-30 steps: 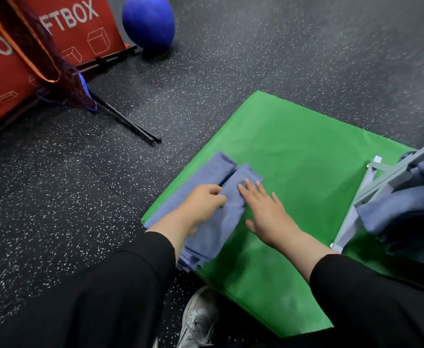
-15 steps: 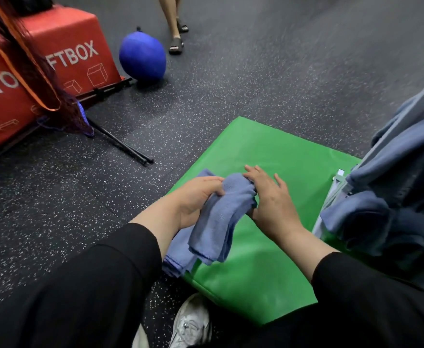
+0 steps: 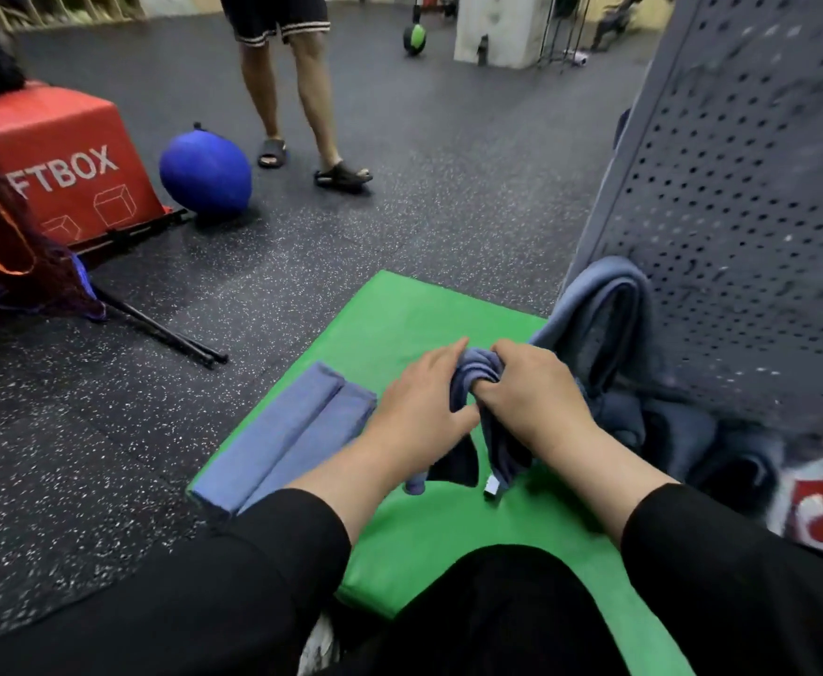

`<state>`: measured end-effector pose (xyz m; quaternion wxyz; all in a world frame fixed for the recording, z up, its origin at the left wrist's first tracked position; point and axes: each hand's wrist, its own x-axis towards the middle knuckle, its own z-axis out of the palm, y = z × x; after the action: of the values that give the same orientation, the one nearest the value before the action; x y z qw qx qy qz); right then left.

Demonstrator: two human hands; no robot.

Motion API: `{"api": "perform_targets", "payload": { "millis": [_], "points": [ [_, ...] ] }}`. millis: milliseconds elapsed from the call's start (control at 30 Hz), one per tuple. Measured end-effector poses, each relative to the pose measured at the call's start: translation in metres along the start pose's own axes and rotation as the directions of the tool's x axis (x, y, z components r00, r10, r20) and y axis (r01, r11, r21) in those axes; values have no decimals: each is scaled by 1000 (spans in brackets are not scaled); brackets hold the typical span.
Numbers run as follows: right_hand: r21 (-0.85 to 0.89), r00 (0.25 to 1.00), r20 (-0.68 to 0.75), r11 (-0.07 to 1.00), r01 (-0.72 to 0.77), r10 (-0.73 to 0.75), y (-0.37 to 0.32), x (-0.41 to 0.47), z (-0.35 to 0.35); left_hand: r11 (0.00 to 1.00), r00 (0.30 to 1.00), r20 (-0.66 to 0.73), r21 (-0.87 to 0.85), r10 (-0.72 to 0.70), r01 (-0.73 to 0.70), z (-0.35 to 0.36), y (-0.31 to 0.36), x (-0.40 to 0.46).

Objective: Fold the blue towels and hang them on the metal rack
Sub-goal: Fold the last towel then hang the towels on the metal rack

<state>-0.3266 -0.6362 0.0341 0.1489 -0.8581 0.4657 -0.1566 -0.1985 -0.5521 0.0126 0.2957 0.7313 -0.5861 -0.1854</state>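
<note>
Blue terry cloth fills our grip in the head view: we hold a bunched towel (image 3: 490, 412) lifted off the green mat (image 3: 400, 314), its folded length hanging down between our wrists with a small white tag at the low corner. Our left hand (image 3: 419, 412) wraps the cloth from the left, fingers curled over its top, and our right hand (image 3: 534, 402) clamps it from the other side, fingers tucked into the folds; we judge the two-handed hold is there to keep the layers from slipping apart while the towel travels. A second towel (image 3: 287, 434), folded into a long double strip, lies flat on the mat's left part, just beside our left forearm, likely parked there until its turn. To the right stands the perforated grey metal rack (image 3: 741, 212), with more blue towels (image 3: 609, 334) draped and heaped at its foot; the bar they hang from is hidden, so we cannot tell how they are seated. Next, we think, comes carrying the held towel rightward to the rack. Farther off on the speckled floor sit a red box (image 3: 68, 158) and a blue ball (image 3: 205, 173), and someone's legs (image 3: 297, 90) stand beyond.
</note>
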Motion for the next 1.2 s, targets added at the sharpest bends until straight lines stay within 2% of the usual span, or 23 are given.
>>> {"api": "perform_targets", "payload": {
  "millis": [133,267,367,500,600,733,833,1000,1133,1200],
  "points": [
    [0,997,-72,1000,-19,19,26,-21,-37,999,992,-119,34,-29,33,23,46,10],
    [-3,987,-129,995,-98,97,65,-40,-74,995,993,-111,90,47,-37,38,91,18],
    [25,978,-163,991,-128,131,99,-54,-98,988,980,-126,30,154,-152,48,120,22],
    [159,961,-229,980,-120,154,131,-70,-125,955,952,-131,-74,276,-287,64,147,33],
    [255,940,-308,965,-68,148,143,-80,-139,938,943,-114,-120,313,-326,73,161,41],
    [299,898,-412,954,-28,155,154,-83,-147,917,932,-132,-177,337,-357,75,175,48],
    [321,868,-457,946,-41,193,159,-69,-157,912,940,-174,-244,293,-329,74,188,63],
    [406,819,-502,912,-61,278,163,-30,-171,904,947,-287,-352,143,-243,70,212,97],
    [362,806,-505,923,-129,311,166,0,-160,900,974,-226,-430,-33,-69,82,222,120],
    [349,825,-464,923,-165,323,173,7,-145,903,987,-152,-428,-46,-24,91,221,125]
  ]
}}
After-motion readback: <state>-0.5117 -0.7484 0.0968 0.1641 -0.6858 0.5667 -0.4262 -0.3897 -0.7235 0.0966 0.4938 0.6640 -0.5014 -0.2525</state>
